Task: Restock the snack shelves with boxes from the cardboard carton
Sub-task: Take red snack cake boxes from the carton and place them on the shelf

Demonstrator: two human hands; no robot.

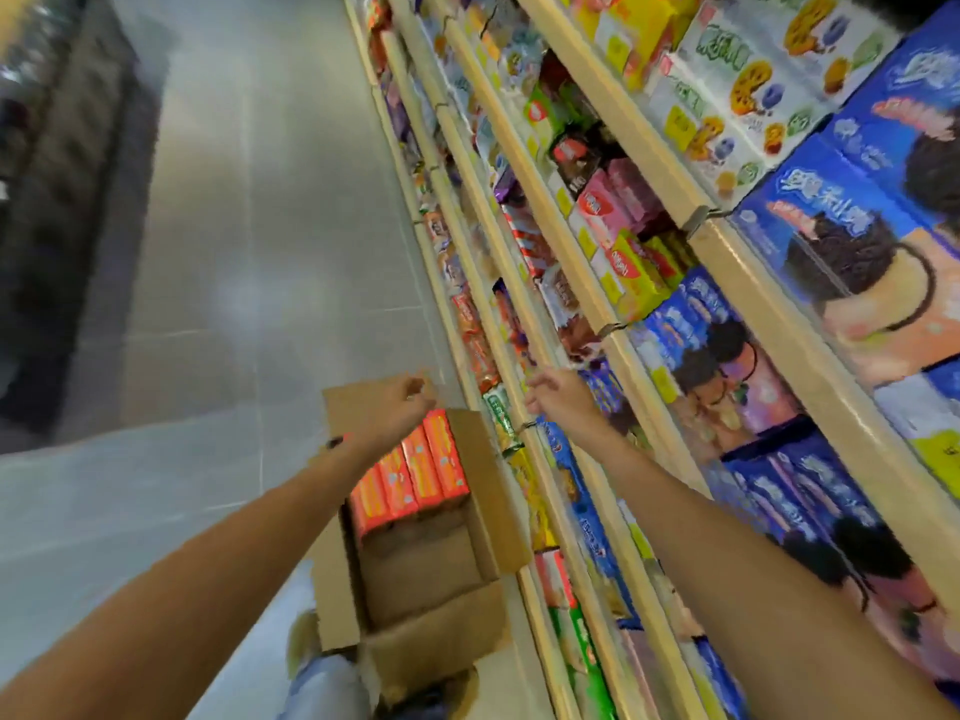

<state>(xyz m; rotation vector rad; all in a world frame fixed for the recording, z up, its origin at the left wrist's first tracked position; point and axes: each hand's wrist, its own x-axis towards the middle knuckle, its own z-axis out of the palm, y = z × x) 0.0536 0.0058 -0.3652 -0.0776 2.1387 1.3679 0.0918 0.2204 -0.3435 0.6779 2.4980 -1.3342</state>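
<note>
An open cardboard carton (488, 491) stands on the floor against the foot of the shelves. Several orange-red snack boxes (415, 475) stand in a row at its far end; the near half shows bare cardboard. My left hand (402, 402) hovers above the carton's far flap with fingers loosely curled and nothing in it. My right hand (558, 392) reaches toward the edge of a low shelf (511, 376), fingers apart and empty. The picture is blurred by motion.
Wooden-edged shelves (613, 309) run along the right, packed with blue cookie boxes (841, 236), pink and yellow wafer boxes (623, 241) and white cookie boxes (748, 96). A grey tiled aisle (249, 252) lies left, with dark shelving (67, 174) beyond. My knee in jeans (322, 683) is below the carton.
</note>
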